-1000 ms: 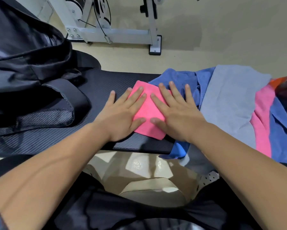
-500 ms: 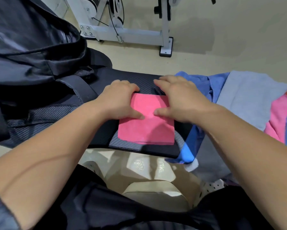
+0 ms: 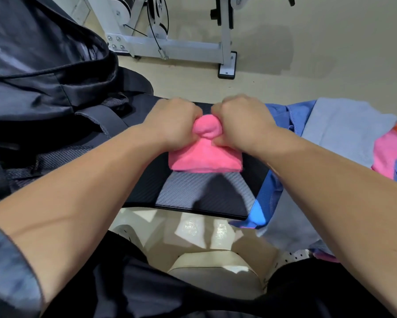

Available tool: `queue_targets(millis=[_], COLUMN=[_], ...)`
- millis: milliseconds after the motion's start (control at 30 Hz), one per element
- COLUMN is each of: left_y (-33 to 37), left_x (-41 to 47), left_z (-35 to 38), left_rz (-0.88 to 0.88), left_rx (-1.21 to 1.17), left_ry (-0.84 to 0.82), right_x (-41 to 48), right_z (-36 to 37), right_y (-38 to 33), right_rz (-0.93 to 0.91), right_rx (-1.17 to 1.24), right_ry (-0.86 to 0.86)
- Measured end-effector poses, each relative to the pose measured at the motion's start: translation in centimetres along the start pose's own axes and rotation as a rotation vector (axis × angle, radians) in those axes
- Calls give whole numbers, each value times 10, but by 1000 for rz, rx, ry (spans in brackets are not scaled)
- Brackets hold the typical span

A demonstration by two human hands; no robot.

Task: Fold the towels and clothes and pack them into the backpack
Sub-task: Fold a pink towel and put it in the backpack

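Observation:
A folded pink towel (image 3: 204, 158) sits in the middle of the black table (image 3: 192, 193). My left hand (image 3: 173, 123) and my right hand (image 3: 243, 121) both grip its far edge, which bulges up in a roll between them. The near folded edge rests on the table. A large black backpack (image 3: 39, 72) stands at the left, its opening facing up. To the right lies a pile of cloths: a blue one (image 3: 271, 191) hanging over the table's edge, a light grey-blue one (image 3: 344, 129), and a pink one (image 3: 385, 154).
A white metal machine frame (image 3: 170, 45) stands on the beige floor beyond the table. The backpack's straps (image 3: 105, 120) lie on the table at the left. My lap and a cream chair seat (image 3: 215, 267) are below the table's near edge.
Both hands went from flat on the pink towel to its far edge, closed on it, and are lifting and rolling that edge toward me. The camera has moved closer.

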State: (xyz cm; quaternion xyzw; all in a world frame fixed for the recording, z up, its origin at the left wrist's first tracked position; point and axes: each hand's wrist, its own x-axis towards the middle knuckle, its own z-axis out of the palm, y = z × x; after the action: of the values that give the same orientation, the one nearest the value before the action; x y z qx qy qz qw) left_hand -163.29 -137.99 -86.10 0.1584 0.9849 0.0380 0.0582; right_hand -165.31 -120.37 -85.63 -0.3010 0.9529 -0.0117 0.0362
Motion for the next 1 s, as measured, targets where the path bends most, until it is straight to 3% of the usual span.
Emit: queue_targets(millis=[100,200,333,433,533,667,733,800,1000], left_y=[0,1,15,23,21,23,21,16,5], left_x=[-3,-16,-58,-84,-97,-87,-71,-52,-22], left_z=[9,24,33,42,54,39,23,16,19], left_rz=[12,29,36,68,109,71,9,-28,57], left_rx=[67,24,-98,-46,3,-94,-232,-265,-320], left_ry=[217,232,119,-73,-140,-156,-31,49,-130], right_x=[-3,-25,-69,-90,-103,-87,-68,-50,-39], right_z=[11,22,30,38,45,36,28,21,21], right_y=[5,5,-1,-3,-9,-5,0,4,12], right_rz=[-13,-48,-54,-63,-96,-47,-7,73,36], right_rx=[9,148,176,153,132,260,354,371,205], right_ry=[190,142,19,-106,-177,-166,-16,15,-99])
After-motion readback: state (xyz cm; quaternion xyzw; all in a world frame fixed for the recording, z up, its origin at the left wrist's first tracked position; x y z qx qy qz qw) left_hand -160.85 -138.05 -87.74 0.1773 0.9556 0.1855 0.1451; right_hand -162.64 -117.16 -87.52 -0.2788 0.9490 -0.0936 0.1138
